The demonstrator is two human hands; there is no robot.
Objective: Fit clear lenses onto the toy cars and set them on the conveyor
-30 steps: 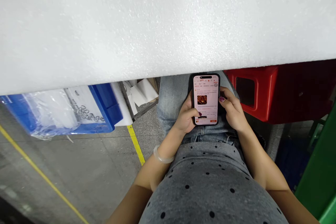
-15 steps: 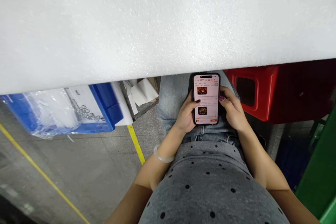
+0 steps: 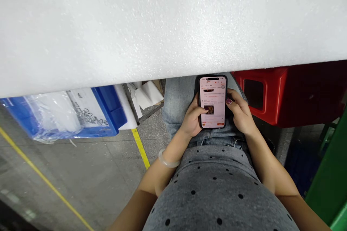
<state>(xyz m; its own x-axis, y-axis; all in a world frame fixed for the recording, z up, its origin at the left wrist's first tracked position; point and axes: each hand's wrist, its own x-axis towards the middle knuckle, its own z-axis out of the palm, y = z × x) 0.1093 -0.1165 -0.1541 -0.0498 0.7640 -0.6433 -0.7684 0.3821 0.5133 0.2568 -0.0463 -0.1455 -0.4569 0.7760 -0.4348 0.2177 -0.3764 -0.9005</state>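
Note:
A smartphone in a dark case is upright above my lap, its lit screen showing a page with small food pictures and text. My left hand grips its left edge, the thumb lying over the screen and the other fingers hidden behind. My right hand holds the right edge, with the thumb by the rim and the fingertips out of sight behind the phone. Jeans show beneath the hands.
A white foam-like surface spans the top of the view. At the left is a blue bin with clear plastic and small dark rings. A red plastic container stands at the right, beside a green frame.
The page on the phone has scrolled upward. My left thumb has shifted slightly down and right over the screen, while my right hand stays in place.

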